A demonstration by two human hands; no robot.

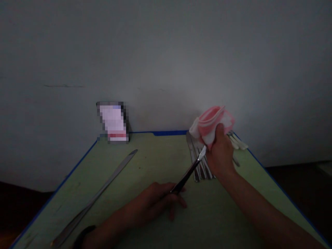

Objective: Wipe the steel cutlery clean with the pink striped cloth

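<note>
My left hand (163, 200) is closed on the handle end of a silver table knife (188, 175), which slants up and to the right over the table. Its far end disappears into a pink and white cloth (211, 126). Bunched around that end, the cloth is gripped by my right hand (221, 152), thumb on top. Behind and below the right hand lies a row of metal cutlery (198, 171), partly covered by the hand and cloth. Another long table knife (103, 188) rests alone on the left side of the table.
A phone (114, 121) with a blurred, lit screen leans against the grey wall (166, 62) at the back left. Several pale-handled pieces of cutlery (238, 141) lie by the back right corner. The light green table (147, 155) has a blue edge.
</note>
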